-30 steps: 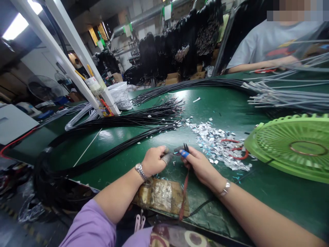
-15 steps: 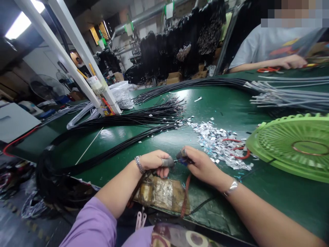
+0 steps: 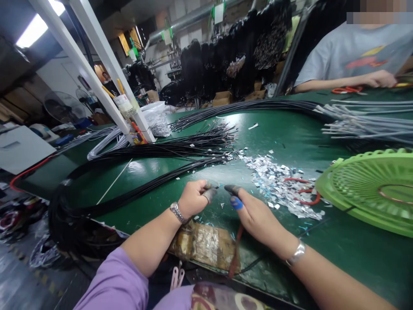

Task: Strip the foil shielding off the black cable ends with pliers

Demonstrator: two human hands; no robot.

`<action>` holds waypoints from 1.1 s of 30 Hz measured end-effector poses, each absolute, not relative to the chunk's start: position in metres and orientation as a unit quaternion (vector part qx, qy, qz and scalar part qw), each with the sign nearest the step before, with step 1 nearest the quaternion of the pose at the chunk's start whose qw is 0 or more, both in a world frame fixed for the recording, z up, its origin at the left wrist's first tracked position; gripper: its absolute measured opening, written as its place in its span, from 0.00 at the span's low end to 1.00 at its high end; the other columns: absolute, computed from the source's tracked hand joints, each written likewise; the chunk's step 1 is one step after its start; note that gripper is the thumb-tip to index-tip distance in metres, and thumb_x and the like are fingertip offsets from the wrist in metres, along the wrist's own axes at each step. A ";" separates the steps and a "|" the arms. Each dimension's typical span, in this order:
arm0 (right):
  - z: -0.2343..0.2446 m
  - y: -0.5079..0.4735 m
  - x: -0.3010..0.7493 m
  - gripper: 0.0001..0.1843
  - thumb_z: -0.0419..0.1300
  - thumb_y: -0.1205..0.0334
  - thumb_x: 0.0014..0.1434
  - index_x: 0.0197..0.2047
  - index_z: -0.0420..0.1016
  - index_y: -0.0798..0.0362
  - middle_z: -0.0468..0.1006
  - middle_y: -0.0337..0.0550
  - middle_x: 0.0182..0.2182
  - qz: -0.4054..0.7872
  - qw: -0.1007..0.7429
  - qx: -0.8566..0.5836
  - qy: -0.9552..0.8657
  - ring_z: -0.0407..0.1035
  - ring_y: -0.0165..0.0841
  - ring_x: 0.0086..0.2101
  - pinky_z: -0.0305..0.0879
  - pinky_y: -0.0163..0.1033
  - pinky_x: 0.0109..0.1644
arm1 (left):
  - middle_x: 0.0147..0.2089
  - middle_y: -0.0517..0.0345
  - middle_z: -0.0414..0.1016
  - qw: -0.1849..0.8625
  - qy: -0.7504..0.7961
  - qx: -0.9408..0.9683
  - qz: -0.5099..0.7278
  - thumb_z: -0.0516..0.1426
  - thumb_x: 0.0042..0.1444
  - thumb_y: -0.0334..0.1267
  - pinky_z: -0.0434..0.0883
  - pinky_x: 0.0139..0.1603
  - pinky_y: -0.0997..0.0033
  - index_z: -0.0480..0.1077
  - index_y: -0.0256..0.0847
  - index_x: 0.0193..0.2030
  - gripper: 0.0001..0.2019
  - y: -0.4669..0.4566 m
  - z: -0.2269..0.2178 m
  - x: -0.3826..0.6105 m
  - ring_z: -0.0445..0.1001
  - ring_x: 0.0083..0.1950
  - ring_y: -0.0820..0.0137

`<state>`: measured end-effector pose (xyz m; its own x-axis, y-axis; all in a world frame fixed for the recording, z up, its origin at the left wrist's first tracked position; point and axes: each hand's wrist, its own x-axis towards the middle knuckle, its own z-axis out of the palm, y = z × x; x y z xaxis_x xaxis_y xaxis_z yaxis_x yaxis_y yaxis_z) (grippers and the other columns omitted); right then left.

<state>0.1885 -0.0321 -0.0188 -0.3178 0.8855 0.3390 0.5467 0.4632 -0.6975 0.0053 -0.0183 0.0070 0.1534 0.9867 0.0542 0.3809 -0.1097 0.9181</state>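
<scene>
Left fingers (image 3: pixel 210 195) moved forward, wire tip (image 3: pixel 220 186) jutting past them.

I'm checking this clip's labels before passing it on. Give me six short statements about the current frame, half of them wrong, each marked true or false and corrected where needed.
1. The wearer's hands are pressed together. False: a gap shows between the left hand and the right hand.
2. A watch circles the left wrist. True.
3. Blue wrapping covers part of a digit on the right hand. True.
4. The green fan lies left of the scraps. False: the green fan lies right of the scraps.
5. Red handles lie at the scraps' edge. True.
6. The co-worker's shirt is purple. False: the co-worker's shirt is grey.
</scene>
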 end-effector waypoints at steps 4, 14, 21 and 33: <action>-0.021 -0.038 0.182 0.13 0.47 0.57 0.61 0.40 0.70 0.51 0.76 0.48 0.34 0.243 0.354 -0.464 -0.775 0.71 0.40 0.34 0.66 0.43 0.38 | 0.16 0.65 0.64 0.412 0.536 0.641 0.365 0.57 0.48 0.37 0.55 0.19 0.79 0.64 0.37 0.25 0.07 -0.019 0.006 0.008 0.61 0.18 0.79; -0.021 -0.033 0.180 0.09 0.50 0.57 0.59 0.31 0.67 0.49 0.74 0.43 0.27 0.271 0.370 -0.469 -0.754 0.67 0.37 0.28 0.63 0.41 0.33 | 0.16 0.66 0.63 0.432 0.528 0.648 0.338 0.57 0.48 0.38 0.55 0.19 0.80 0.64 0.37 0.26 0.07 -0.021 0.008 0.010 0.60 0.17 0.80; -0.023 -0.035 0.178 0.08 0.49 0.59 0.59 0.32 0.67 0.48 0.73 0.44 0.28 0.253 0.363 -0.459 -0.770 0.67 0.37 0.28 0.63 0.41 0.33 | 0.15 0.66 0.62 0.453 0.533 0.639 0.319 0.57 0.49 0.41 0.52 0.18 0.80 0.63 0.37 0.25 0.09 -0.020 0.006 0.009 0.58 0.17 0.80; -0.021 -0.037 0.172 0.10 0.48 0.59 0.59 0.27 0.62 0.47 0.72 0.42 0.24 0.270 0.370 -0.470 -0.754 0.66 0.36 0.26 0.61 0.40 0.30 | 0.16 0.68 0.55 0.318 0.553 0.712 0.293 0.54 0.50 0.38 0.47 0.20 0.76 0.62 0.38 0.24 0.08 -0.020 0.000 0.009 0.50 0.19 0.79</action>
